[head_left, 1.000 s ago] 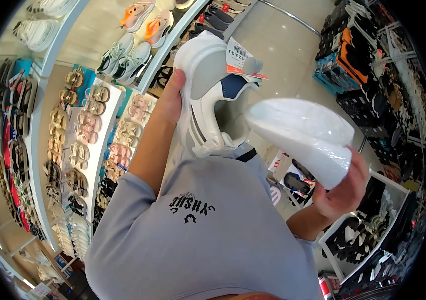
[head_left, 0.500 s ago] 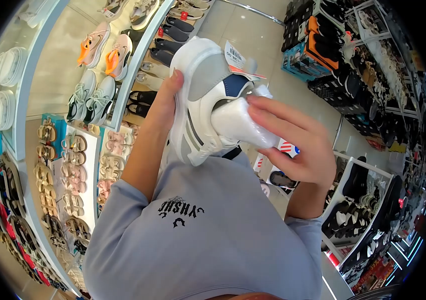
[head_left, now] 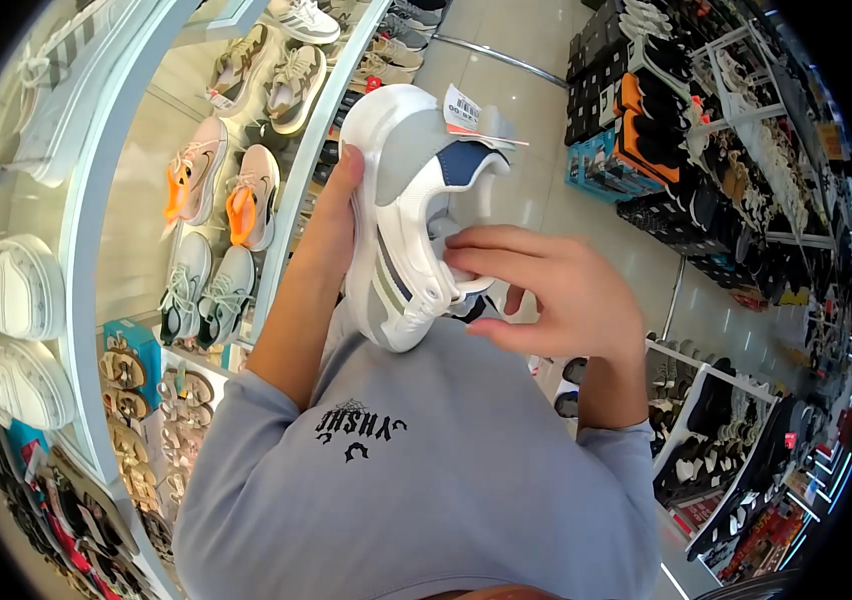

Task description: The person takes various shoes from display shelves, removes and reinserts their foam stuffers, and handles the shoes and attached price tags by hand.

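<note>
White low-cut sneaker [head_left: 394, 232] with grey and navy panels: 12 o'clock in view (white barcode tag [head_left: 461, 108] at its 1 o'clock) | left hand [head_left: 334, 215]: gripping it at 9 o'clock | right hand [head_left: 561, 295]: open, fingers bent into its opening, 4 o'clock

Pale shelving [head_left: 89, 270] at left, shiny beige floor [head_left: 546, 170], white rack [head_left: 685, 420] at right, blue light strips [head_left: 830, 490]

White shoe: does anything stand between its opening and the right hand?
Nothing visible does. The right hand has its fingers at the opening of the white shoe. The price tag sits higher in the view, clear of them.
</note>
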`<state>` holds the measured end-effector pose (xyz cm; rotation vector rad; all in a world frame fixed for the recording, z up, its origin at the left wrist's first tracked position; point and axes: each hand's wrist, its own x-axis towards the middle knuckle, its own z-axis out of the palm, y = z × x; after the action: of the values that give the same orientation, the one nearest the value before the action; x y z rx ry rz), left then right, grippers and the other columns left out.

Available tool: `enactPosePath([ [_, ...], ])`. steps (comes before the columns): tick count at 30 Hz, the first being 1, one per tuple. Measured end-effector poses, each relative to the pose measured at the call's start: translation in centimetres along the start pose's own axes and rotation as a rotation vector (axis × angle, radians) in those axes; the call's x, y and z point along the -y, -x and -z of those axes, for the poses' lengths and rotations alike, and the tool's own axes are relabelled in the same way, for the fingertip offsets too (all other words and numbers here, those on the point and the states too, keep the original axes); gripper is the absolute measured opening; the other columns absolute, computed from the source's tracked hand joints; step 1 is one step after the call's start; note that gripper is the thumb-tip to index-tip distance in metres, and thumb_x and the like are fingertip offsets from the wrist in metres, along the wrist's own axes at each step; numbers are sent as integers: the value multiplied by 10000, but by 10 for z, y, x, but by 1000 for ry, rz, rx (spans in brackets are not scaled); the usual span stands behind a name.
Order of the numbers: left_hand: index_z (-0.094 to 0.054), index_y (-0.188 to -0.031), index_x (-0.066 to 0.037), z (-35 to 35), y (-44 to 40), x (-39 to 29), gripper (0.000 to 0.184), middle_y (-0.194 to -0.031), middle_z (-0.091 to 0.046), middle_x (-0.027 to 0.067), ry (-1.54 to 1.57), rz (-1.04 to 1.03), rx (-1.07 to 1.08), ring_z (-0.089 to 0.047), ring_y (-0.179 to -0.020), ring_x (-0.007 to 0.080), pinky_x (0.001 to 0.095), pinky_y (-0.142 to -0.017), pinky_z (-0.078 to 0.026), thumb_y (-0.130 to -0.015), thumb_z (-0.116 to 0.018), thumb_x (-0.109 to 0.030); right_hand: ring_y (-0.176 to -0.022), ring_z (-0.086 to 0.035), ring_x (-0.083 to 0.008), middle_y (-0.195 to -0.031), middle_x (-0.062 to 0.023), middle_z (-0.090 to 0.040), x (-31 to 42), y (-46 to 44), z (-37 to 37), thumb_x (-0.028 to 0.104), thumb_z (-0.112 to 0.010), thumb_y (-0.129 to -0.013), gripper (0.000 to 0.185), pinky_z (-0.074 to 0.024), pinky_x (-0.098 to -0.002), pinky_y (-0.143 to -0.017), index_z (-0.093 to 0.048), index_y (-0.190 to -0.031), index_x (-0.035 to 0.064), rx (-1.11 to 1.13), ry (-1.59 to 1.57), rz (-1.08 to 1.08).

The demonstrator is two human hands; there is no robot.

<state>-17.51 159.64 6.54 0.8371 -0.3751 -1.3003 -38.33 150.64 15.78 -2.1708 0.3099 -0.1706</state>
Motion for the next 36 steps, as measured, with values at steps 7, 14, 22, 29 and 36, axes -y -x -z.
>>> enactPosePath([
  [7,-362,-1424,-52,5,-71,2,708,-1358,-512,145,5,22,-8,-520,-1233,269,409,-1035,-432,-956,-389,-583,-677,-650,-200,-1034,-70,-680,-47,-48,18,169,-766,-728,332,-510,-268,-520,-680,-1025,47,-33,103,90],
  [14,-344,-1430,-78,-9,-150,22,1131,-1206,-535,303,651,309,359,-601,-997,464,553,-784,-537,-669,-403,-913,-730,-596,-94,-1052,-93,-636,-131,-47,69,116,-684,-838,378,-468,-221,-614,-584,-1176,-18,-624,-611,-129],
  [22,-303,-1457,-72,-74,-260,51,1123,-1276,-521,256,386,326,323,-580,-1084,401,516,-885,-517,-701,-373,-899,-1088,-549,-236,-1205,-126,-506,-228,-85,145,236,-784,-789,671,-485,-347,-888,-427,-1310,11,-742,-715,-374],
  [29,-260,-1487,-109,-131,-373,92,1122,-1372,-457,249,250,256,277,-529,-1155,461,582,-846,-521,-691,-445,-878,-1009,-617,-266,-1252,-145,-461,-290,-47,269,97,-787,-744,752,-554,-300,-726,-348,-1350,12,-987,-407,-415],
  [36,-403,-1414,-84,-173,-426,91,709,-1367,-508,141,252,204,13,-526,-1221,298,455,-1029,-440,-955,-328,-619,-1061,-590,-250,-1279,-190,-523,-302,-19,358,25,-809,-643,690,-511,-310,-753,-449,-1232,47,-733,138,105],
])
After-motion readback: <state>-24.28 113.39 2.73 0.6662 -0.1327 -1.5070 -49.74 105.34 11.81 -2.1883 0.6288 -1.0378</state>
